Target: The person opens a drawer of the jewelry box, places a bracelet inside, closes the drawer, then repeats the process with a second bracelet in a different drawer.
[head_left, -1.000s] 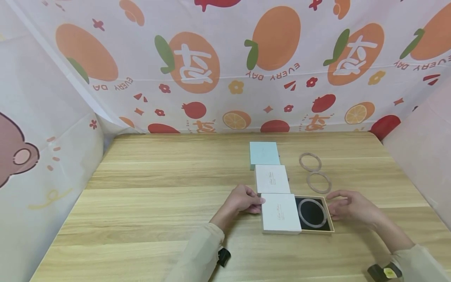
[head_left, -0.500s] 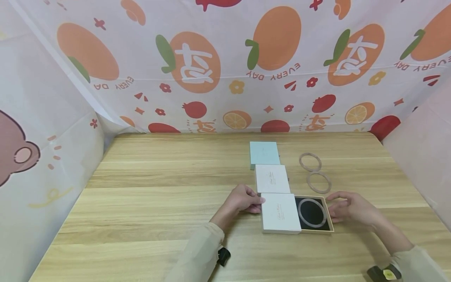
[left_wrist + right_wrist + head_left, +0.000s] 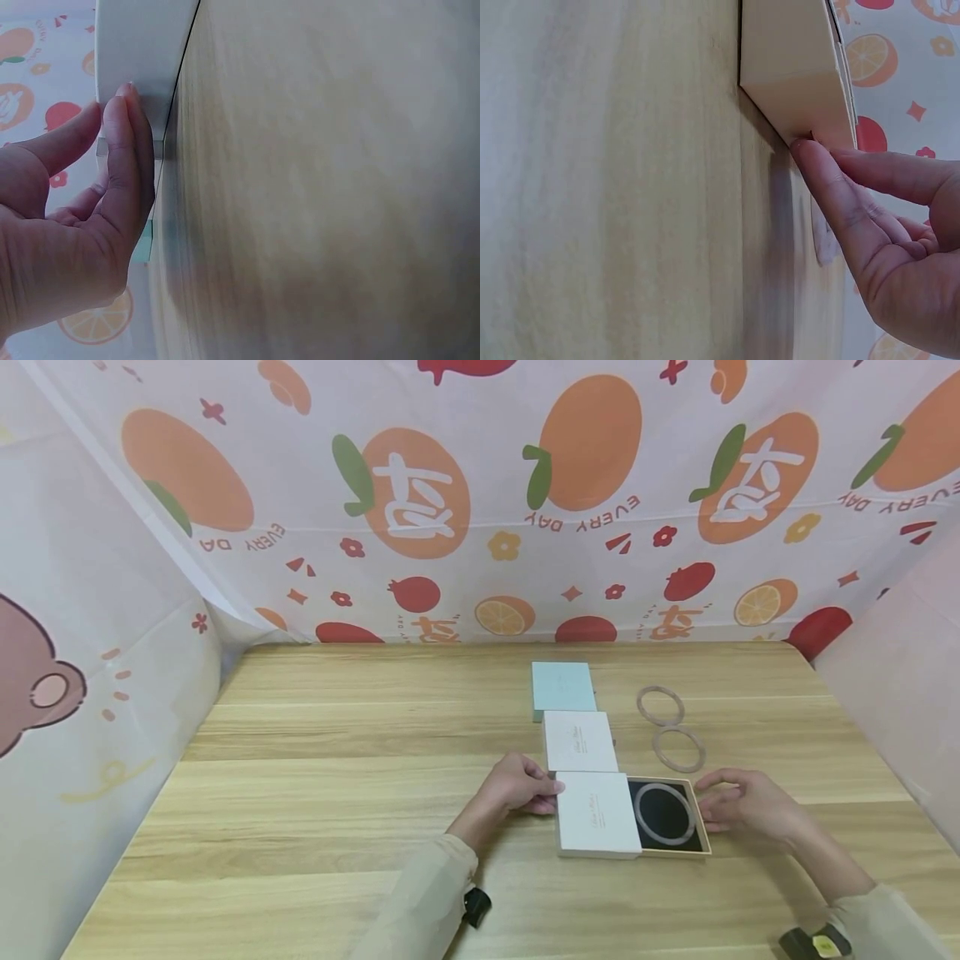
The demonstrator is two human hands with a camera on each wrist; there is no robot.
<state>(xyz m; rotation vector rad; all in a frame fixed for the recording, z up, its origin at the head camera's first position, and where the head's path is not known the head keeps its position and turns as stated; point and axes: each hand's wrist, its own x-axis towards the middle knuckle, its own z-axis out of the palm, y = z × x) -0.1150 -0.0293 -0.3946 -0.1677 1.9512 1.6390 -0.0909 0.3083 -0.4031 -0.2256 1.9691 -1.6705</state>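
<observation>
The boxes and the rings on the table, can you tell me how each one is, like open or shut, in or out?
Near white box: partly open
Its drawer: slid partway out
Ring in the drawer: inside, lying flat
Middle white box: shut
Pale blue box: shut
Far ring: out, flat on the table
Nearer loose ring: out, flat on the table

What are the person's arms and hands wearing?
No gloves: the left hand and right hand are bare. The left sleeve and right sleeve are pale beige. There's a small black left wrist device and a black right wrist device with a yellow patch.
</observation>
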